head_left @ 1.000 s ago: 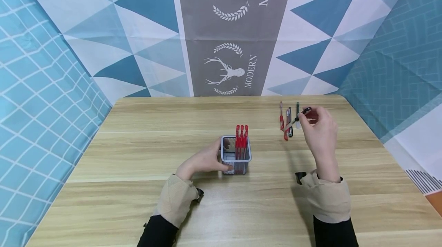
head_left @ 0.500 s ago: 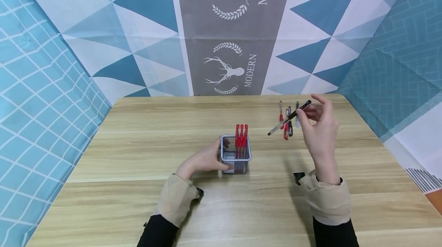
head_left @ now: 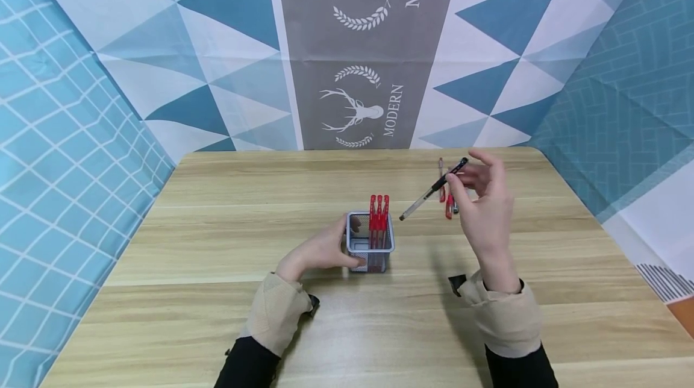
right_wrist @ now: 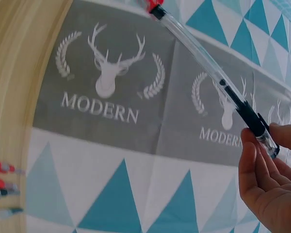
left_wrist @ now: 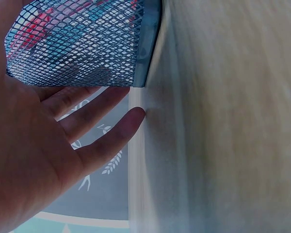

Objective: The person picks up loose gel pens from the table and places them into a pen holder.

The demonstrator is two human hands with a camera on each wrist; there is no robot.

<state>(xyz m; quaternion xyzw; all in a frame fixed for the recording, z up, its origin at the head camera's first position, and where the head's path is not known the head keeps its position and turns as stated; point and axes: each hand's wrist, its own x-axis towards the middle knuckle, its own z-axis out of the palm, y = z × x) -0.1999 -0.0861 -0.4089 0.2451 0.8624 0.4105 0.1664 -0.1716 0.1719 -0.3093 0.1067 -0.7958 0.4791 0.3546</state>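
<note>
My left hand (head_left: 320, 248) holds a grey metal-mesh pen holder (head_left: 378, 262) from its left side, thumb at the front and fingers behind. In the left wrist view the fingers lie along the mesh wall (left_wrist: 97, 53). Three red pens (head_left: 379, 219) stand upright inside, at the holder's right. Up in the air to the right, my right hand (head_left: 485, 213) pinches a clear-barrelled pen with a black grip (head_left: 434, 190) near its upper end. The pen slants, its lower tip pointing down-left towards the holder. The right wrist view shows thumb and fingers on the pen (right_wrist: 203, 60).
Behind my right hand several pens lie on the wooden table (head_left: 217, 225), including two red ones (head_left: 449, 207) (head_left: 441, 192); the hand partly covers the group. A patterned cloth (head_left: 352, 32) hangs at the table's back edge, with blue cloths on both sides.
My right hand has lifted the black pen from beside the other pens and carried it left towards the holder. The left hand and the holder stay where they were.
</note>
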